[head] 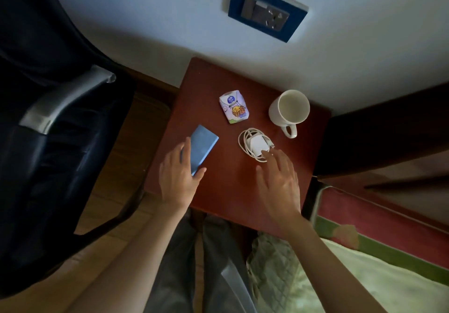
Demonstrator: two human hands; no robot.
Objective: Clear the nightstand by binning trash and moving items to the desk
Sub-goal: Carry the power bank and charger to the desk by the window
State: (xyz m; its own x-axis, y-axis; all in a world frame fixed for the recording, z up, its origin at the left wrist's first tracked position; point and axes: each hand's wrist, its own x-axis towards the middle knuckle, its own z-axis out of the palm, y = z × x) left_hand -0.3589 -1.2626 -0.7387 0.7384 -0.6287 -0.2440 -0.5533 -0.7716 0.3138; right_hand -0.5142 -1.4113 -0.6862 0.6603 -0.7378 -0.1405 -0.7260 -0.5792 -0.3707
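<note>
Reddish-brown polished wood, square nightstand top (218, 191), four things on it. At nine o'clock, slim pale-blue rectangular slab (202, 146), maybe a power bank or phone, half over the left edge; left hand (178, 179) gripping it now, thumb on the near corner, fingers curled round the far long side. Looks rigid, smooth, probably slick and dense for its size, so best pinched across the narrow width as here. Centre, toward four o'clock: white plastic charger block with its cable coiled round it (255, 145). Right hand (279, 181) spread flat, fingers straight, tips just touching the near edge of the block, nothing held. Light, hard brick but floppy cord; best taken by the block with loops trapped under the fingers, else likely to unravel. At twelve o'clock, small soft printed tissue packet (234, 109), crinkly film, featherlight, squashable. At two o'clock, cream glazed ceramic mug (289, 111), upright, empty as far as visible, handle toward six o'clock; heavier, breakable, handle the obvious hold.
</note>
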